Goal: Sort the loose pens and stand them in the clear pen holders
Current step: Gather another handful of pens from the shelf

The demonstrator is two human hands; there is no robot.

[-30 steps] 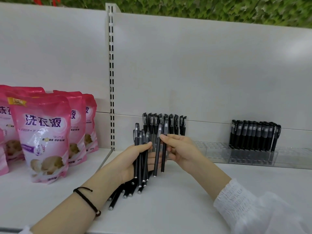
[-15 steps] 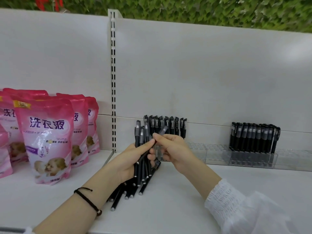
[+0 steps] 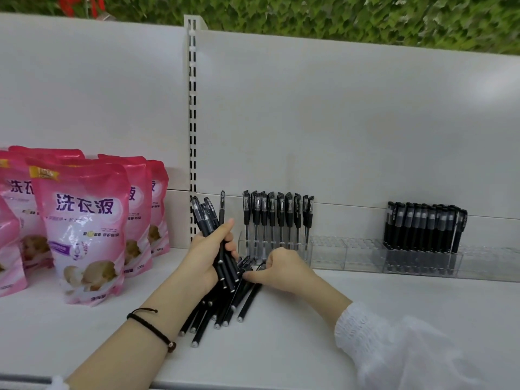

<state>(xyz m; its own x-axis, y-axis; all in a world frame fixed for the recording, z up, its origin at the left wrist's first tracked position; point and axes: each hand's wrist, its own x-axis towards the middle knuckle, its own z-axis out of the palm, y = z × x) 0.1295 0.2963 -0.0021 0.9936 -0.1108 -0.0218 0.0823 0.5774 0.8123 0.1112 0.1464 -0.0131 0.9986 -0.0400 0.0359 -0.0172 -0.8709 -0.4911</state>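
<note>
Clamped left hand (image 3: 209, 257) round an upright bundle of pens (image 3: 208, 215), caps up, centre-left of frame. Pinched with right hand (image 3: 281, 270), fingers curled, onto the cap end of one of the loose pens (image 3: 222, 311), fanned flat on the shelf (image 3: 281, 347) at lower centre, directly under the bundle.

Read step as pulling singles off the pile to sort. Needed a firm pinch near the cap on one pen only, lifted up and away without dragging neighbours. Looked smooth and round, so probably prone to rolling. Called for caps up to match the bundle, then tip-first straight down into a slot, no slanting against the clear walls. Called also for a tight bundle grip; looked splayed at top, might slip.

Room, big to small. Noted back panel (image 3: 337, 122) closing off the upper frame. Saw broad bare shelf at lower right, good for staging. Caught front edge (image 3: 25, 378) only at bottom left, lower than the pile's nearest tips. Found pink pouches (image 3: 81, 229) standing at left, beyond slotted upright (image 3: 192, 136), well apart from the pile. Spotted clear pen holders (image 3: 363, 257) along centre-right against the panel: row of standing pens (image 3: 277, 212) at their left end just behind right hand, empty slots (image 3: 329, 249) in the middle, dense block of pens (image 3: 425, 226) toward right. Picked empty slots as easiest entry.
</note>
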